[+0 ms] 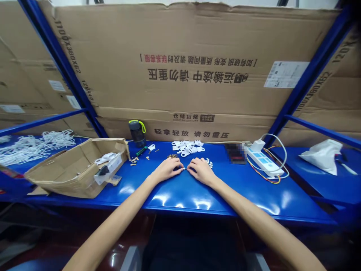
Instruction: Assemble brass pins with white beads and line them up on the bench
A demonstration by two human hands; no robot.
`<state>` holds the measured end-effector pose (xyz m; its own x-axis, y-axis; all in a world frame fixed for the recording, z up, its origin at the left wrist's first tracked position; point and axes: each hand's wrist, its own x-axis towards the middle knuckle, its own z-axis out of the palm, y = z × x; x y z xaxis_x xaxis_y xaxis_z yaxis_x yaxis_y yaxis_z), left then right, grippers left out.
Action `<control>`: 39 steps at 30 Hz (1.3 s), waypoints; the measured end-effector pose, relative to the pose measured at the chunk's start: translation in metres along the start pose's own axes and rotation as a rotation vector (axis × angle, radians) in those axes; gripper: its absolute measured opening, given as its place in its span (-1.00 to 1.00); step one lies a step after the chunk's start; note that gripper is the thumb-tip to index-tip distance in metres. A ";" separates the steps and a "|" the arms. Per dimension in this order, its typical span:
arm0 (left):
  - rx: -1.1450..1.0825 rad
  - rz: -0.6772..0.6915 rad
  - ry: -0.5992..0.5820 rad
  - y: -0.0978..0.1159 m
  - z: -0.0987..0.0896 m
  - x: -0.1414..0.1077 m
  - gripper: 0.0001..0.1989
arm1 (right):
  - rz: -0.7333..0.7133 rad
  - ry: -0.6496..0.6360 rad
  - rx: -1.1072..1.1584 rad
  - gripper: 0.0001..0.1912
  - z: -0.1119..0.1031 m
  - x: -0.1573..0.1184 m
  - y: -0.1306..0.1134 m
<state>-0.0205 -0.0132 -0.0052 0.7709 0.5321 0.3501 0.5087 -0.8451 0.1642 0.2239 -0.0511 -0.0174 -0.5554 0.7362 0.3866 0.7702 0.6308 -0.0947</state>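
Observation:
My left hand [168, 168] and my right hand [200, 170] meet over the blue table, fingertips pinched close together. Between them is a tiny white part [185, 168], held from both sides; its exact kind is too small to make out. Just behind my left hand lie small brass-coloured pieces [172, 156], partly hidden by the fingers. Beside my right hand, several small white pieces [209, 162] are scattered. Farther back sits a pile of flat white plastic pieces [187, 148] with ring-like ends.
An open cardboard box [70, 169] stands at left, with a dark bottle [137, 133] behind and a green-handled screwdriver [141, 151] nearby. To the right are a blurred dark object [236, 153] and a power strip [265, 162] with cables. Cardboard [183, 94] walls the back.

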 end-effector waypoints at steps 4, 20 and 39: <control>-0.001 -0.011 0.004 -0.001 0.000 0.002 -0.73 | -0.007 0.019 -0.006 -0.73 0.003 0.001 0.002; 0.059 -0.081 0.088 -0.019 -0.007 -0.003 -0.63 | 0.079 0.062 -0.019 -0.76 -0.016 -0.009 0.019; 0.092 -0.192 0.084 -0.043 -0.005 -0.008 -0.70 | 0.140 -0.166 0.043 -0.86 -0.047 -0.031 0.074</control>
<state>-0.0505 0.0187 -0.0108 0.6242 0.6729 0.3969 0.6785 -0.7188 0.1517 0.3128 -0.0392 0.0061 -0.4904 0.8456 0.2111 0.8314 0.5265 -0.1775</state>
